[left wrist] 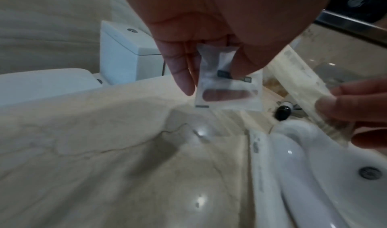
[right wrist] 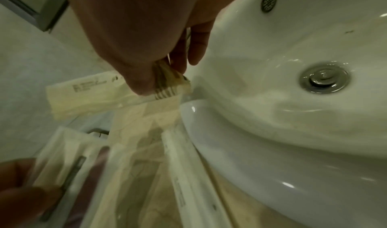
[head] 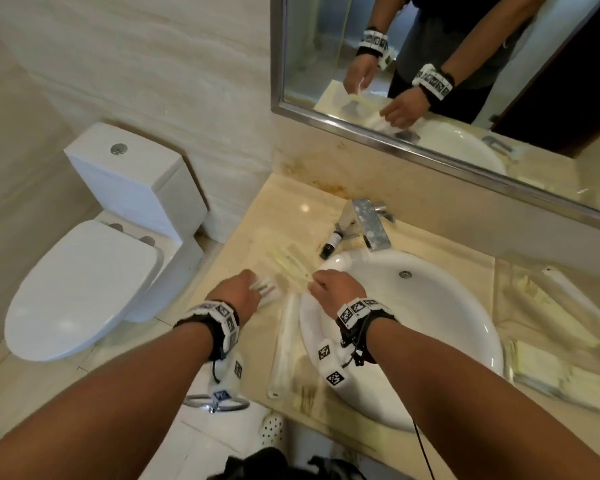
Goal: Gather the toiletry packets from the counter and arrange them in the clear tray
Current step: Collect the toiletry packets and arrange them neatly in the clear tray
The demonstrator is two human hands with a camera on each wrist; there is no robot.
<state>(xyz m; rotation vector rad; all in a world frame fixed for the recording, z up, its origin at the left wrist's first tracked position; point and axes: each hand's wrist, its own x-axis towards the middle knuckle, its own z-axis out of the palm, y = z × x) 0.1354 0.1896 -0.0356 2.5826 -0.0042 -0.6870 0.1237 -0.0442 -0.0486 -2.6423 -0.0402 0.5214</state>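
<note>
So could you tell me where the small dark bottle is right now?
In the head view the small dark bottle lies on the counter, just left of the faucet base, by the sink rim.

head: high above, looking down on tabletop (head: 284, 216) and sink (head: 430, 306)
left wrist: close, facing toilet (left wrist: 125, 53)
right wrist: close, over sink rim
shared: sink, tabletop

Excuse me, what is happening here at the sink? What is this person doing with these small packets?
A person stands at a bathroom counter gathering toiletry packets. The left hand pinches a small white packet above the counter. The right hand pinches the end of a long pale packet beside the sink. Another long white packet lies on the counter along the sink's rim. Neither held packet is in a tray yet.
</note>
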